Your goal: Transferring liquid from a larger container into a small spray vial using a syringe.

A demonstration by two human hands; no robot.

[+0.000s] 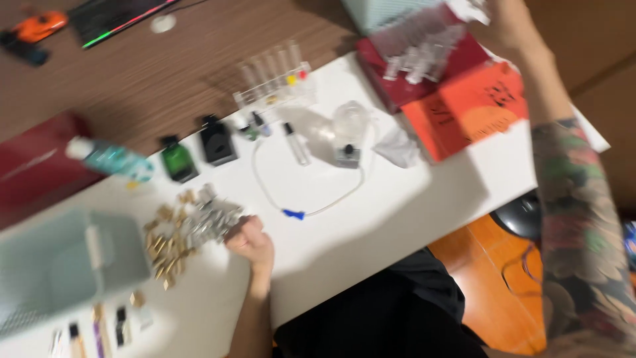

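Resting curled at the edge of a heap of small caps [189, 232], the left hand [250, 244] has them at its 9 o'clock. The right hand [500, 23] reaches to 1 o'clock over a clear tray of vials [424, 46]; its grip is blurred. A pale basket [59, 265] stands at far left on the tabletop [397, 205], contents unclear.

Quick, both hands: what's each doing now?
Left hand: curled at the small metal caps; grip unclear.
Right hand: up by the clear vials; blurred, cannot tell.
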